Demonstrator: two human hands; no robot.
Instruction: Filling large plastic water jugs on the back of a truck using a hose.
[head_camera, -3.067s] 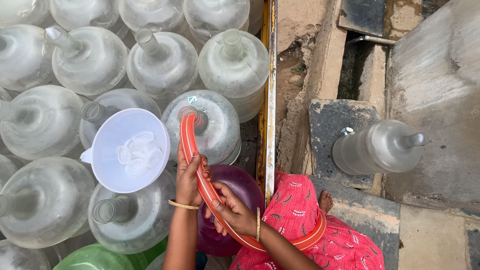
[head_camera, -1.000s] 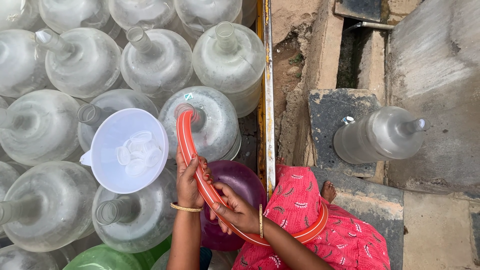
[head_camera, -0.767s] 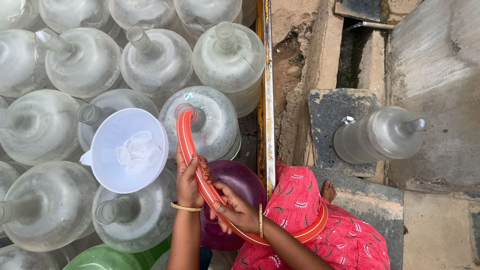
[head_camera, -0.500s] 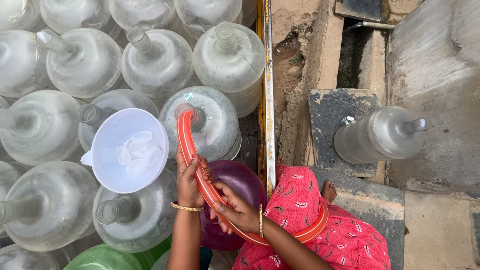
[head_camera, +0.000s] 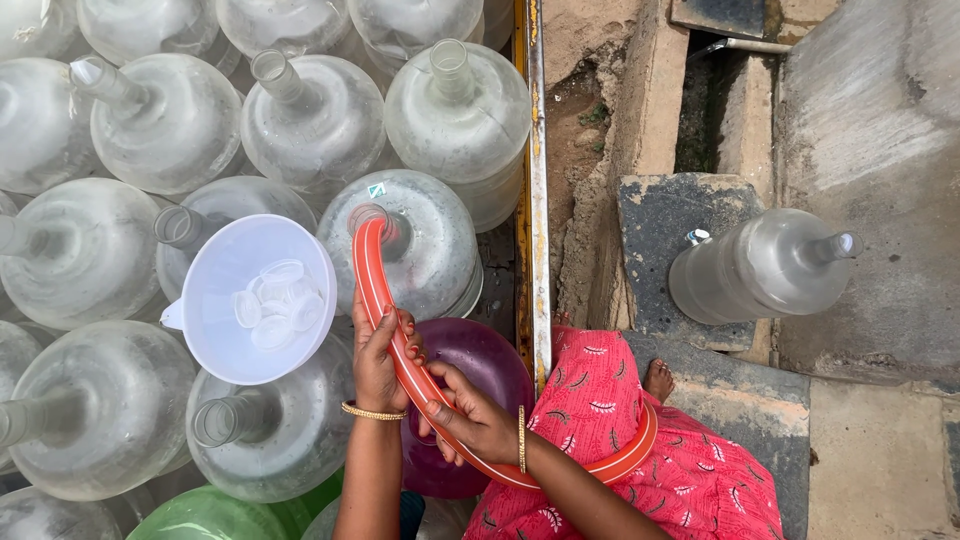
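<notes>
An orange hose (head_camera: 372, 275) curves up from beside my lap, and its end sits in the mouth of a clear water jug (head_camera: 425, 245). My left hand (head_camera: 378, 362) is closed around the hose just below that jug. My right hand (head_camera: 470, 420) grips the same hose lower down, over a purple jug (head_camera: 480, 365). A white funnel-shaped tub (head_camera: 255, 298) holding several clear caps rests on the jugs just left of my left hand.
Many clear water jugs (head_camera: 160, 120) stand packed together at left, a green one (head_camera: 215, 515) at the bottom. A yellow metal rail (head_camera: 530, 190) borders them. At right, one jug (head_camera: 765, 265) stands on a stone step (head_camera: 660, 215) beside concrete ground. Pink cloth (head_camera: 650, 450) covers my lap.
Hands and hose stay in place; the view has shifted only slightly since the earliest frame.
</notes>
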